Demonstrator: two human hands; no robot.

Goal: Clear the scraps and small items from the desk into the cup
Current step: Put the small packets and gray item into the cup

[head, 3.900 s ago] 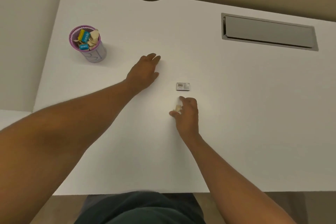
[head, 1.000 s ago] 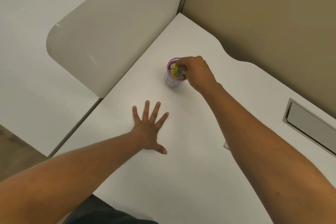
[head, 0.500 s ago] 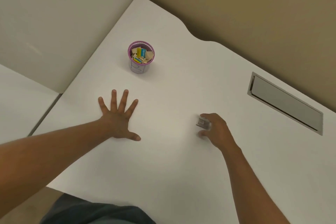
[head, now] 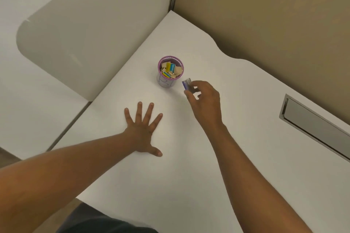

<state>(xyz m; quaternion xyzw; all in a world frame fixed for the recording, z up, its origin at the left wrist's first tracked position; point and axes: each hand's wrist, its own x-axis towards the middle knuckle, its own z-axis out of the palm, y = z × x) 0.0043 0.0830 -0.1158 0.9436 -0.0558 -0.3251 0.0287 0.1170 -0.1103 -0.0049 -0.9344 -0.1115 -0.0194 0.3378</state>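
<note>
A purple-rimmed cup (head: 164, 82) stands on the white desk (head: 189, 166), filled with paper scraps and yellow and blue packets. My right hand (head: 205, 104) hovers just right of the cup, pinching a small flat silver and blue box (head: 187, 84) between thumb and fingers. The box is beside the cup's rim, not over it. My left hand (head: 143, 130) lies flat on the desk in front of the cup, fingers spread, holding nothing.
A grey partition panel (head: 91, 30) rises along the desk's left side and a tan wall (head: 274, 11) stands behind. A recessed metal cable slot (head: 312, 126) sits in the desk at the right. A neighbouring white desk (head: 22, 89) lies to the left.
My right hand picked the small box off the desk and carried it up and left, close to the cup. The left hand stayed flat on the desk.
</note>
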